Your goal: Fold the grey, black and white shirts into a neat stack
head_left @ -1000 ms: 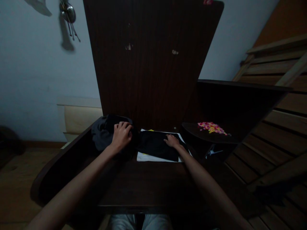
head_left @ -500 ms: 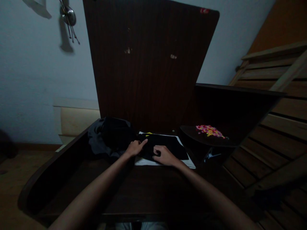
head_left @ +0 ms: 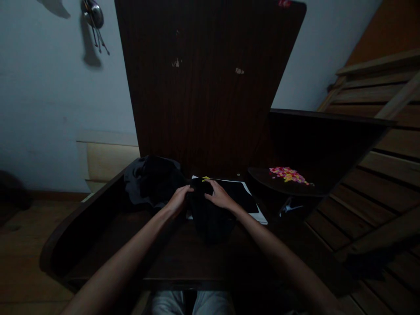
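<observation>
A piece of black cloth (head_left: 210,223), perhaps a garment, drapes from between my hands toward the desk's front. My left hand (head_left: 179,199) pinches its left edge. Over the cloth's upper part lies my right hand (head_left: 220,196), its fingers stretched out and the thumb apart. Beneath and behind them, another flat black piece (head_left: 243,197) rests on a white sheet or folded white cloth (head_left: 262,218). A small yellow patch (head_left: 205,178) shows at its back edge. In the dim light, I cannot tell where one black piece ends and another begins.
To the left sits a crumpled heap of dark and grey clothing (head_left: 139,183). The dark wooden desk (head_left: 131,258) has a raised left edge and a tall back panel (head_left: 203,109). Pink and yellow bits (head_left: 288,174) lie on a corner shelf (head_left: 262,177). Wooden slats (head_left: 390,170) stand at the right.
The black cloth is now bunched and hangs farther toward me, covering the white sheet's front edge. My right hand has moved back and its curled fingers have straightened. My left hand has turned inward.
</observation>
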